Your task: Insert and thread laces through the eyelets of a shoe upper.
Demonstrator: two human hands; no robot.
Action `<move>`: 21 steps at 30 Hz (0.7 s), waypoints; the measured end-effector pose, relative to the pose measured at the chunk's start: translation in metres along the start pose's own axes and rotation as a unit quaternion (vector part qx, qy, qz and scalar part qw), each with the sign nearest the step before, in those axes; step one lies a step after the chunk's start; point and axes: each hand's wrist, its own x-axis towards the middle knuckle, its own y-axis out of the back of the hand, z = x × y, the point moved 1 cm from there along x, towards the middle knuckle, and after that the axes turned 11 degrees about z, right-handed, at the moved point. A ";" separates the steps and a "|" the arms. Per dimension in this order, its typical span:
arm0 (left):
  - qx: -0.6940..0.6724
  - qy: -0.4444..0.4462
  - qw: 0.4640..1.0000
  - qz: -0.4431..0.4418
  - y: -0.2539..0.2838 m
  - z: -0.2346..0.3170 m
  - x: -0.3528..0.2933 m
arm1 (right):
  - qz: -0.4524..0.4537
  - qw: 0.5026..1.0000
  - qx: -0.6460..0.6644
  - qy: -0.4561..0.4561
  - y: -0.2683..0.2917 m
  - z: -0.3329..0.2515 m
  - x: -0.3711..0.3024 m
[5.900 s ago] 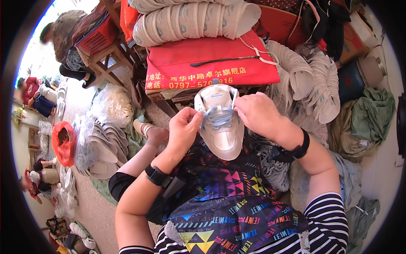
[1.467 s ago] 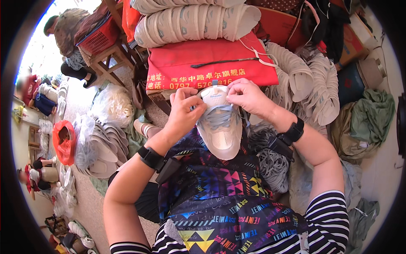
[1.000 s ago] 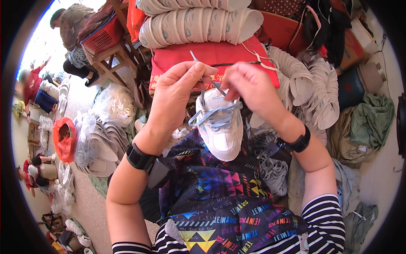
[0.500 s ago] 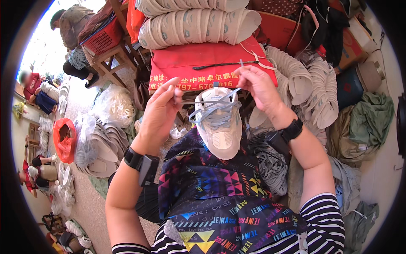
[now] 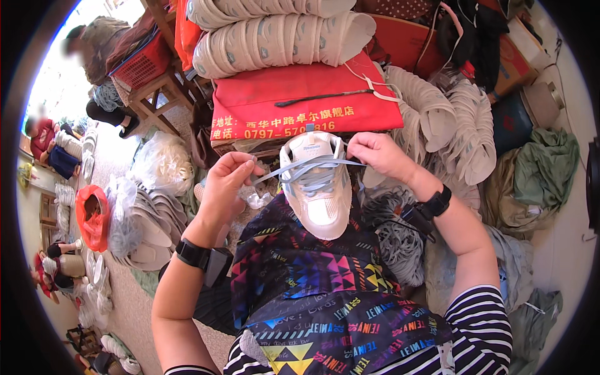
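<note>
A whitish sneaker (image 5: 323, 215) rests toe toward me at the far edge of my lap, on a dark patterned apron (image 5: 337, 275). Blue-grey shoelace (image 5: 314, 177) runs across its tongue, and the two ends stretch out to either side. My left hand (image 5: 232, 175) pinches the left end between thumb and fingers. On the other side, my right hand (image 5: 382, 154) is closed on the right end, close to the shoe's collar. The lace looks pulled fairly straight between both hands.
Beyond the shoe, a red cloth (image 5: 300, 94) with a dark thin tool (image 5: 325, 98) covers a stand. Rows of stacked shoe uppers (image 5: 281, 44) lie on it. A bundle of grey laces (image 5: 400, 240) sits right of my lap. An orange-red bag (image 5: 92, 215) and other people are at left.
Both hands have come down toward me, and the right one has closed in a pinch. The lace loops at the left of the shoe have been drawn out straighter.
</note>
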 end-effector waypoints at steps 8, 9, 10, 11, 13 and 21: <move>0.030 -0.021 0.999 0.023 -0.027 -0.003 0.002 | -0.009 0.999 0.011 0.033 0.004 -0.007 0.010; 0.031 -0.021 0.999 0.022 -0.029 -0.004 0.002 | -0.030 0.999 -0.020 0.008 0.005 -0.003 0.012; 0.046 -0.018 0.999 0.019 -0.031 -0.007 0.003 | -0.052 0.997 -0.050 -0.017 0.005 -0.001 0.012; 0.060 -0.016 0.998 0.018 -0.032 -0.011 0.005 | -0.052 0.997 -0.049 -0.017 0.004 -0.003 0.012; 0.065 -0.019 0.997 0.024 -0.034 -0.017 0.007 | -0.074 0.992 -0.081 -0.059 0.002 -0.009 0.011; 0.112 -0.047 0.993 0.012 -0.037 -0.018 0.009 | -0.082 0.975 -0.204 -0.013 0.003 -0.024 0.015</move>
